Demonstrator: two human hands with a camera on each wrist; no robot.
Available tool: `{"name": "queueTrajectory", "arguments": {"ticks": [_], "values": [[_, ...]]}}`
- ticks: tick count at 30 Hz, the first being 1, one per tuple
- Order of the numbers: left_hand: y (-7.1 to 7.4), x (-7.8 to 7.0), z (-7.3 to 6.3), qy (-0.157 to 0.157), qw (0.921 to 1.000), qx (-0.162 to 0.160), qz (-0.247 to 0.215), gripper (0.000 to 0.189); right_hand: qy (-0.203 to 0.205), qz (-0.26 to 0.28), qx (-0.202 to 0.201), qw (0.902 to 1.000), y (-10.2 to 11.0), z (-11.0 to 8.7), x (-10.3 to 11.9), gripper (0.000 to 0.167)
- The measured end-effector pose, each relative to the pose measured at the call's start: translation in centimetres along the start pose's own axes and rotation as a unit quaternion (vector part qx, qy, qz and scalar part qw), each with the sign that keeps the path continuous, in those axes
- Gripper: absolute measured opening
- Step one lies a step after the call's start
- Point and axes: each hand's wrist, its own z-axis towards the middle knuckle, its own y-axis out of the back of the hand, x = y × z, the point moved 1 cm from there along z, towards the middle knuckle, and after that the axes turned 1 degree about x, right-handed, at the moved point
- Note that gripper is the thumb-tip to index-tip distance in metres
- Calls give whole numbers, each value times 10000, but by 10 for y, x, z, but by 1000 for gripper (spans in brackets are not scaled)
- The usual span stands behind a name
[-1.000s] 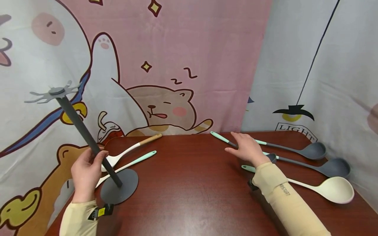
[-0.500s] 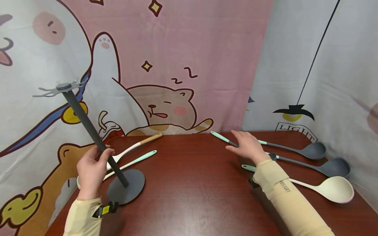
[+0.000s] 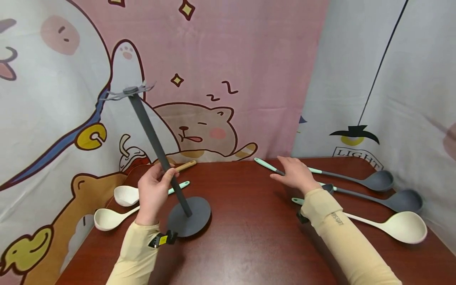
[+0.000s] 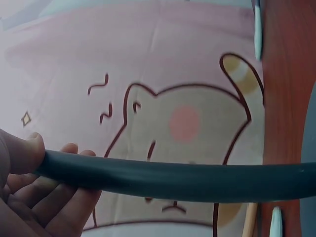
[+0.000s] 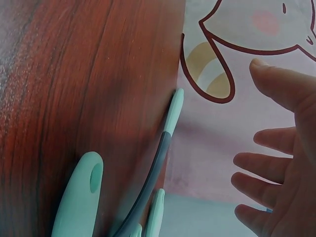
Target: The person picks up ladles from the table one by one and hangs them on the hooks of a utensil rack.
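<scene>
My left hand [image 3: 153, 194] grips the pole of a dark grey utensil stand [image 3: 150, 132], thumb on one side and fingers on the other. The stand has a ring of hooks [image 3: 131, 91] on top and a round base [image 3: 190, 217]. Whether the base touches the table, I cannot tell. In the left wrist view the pole [image 4: 187, 180] runs sideways out of my fingers. My right hand [image 3: 295, 174] hovers, fingers spread and holding nothing, over a grey-shafted utensil with a mint handle [image 3: 265, 164]; its dark head shows by my wrist. The right wrist view shows mint handles [image 5: 79, 197] below that hand.
Two grey ladles [image 3: 379, 181] and a cream ladle [image 3: 406, 227] lie at the right of the brown table [image 3: 246, 245]. At the left lie a white ladle [image 3: 126, 196] with a wooden handle and a cream ladle [image 3: 108, 219] with a mint handle. Cartoon-printed cloth stands behind.
My left hand has carried the stand to the right, away from the left ladles, whose bowls now show. The pole leans less. My right hand has hardly moved.
</scene>
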Motion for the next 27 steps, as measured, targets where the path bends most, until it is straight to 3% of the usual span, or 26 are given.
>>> {"name": "queueTrajectory", "arguments": {"ticks": [19, 27], "values": [[-93, -39, 11, -544, 9926, 616, -893, 8, -379, -26, 305, 9988, -12, 14, -6, 80], [-124, -50, 16, -483, 9878, 771, -1268, 11, -478, -72, 361, 9982, -16, 18, -5, 80]]}}
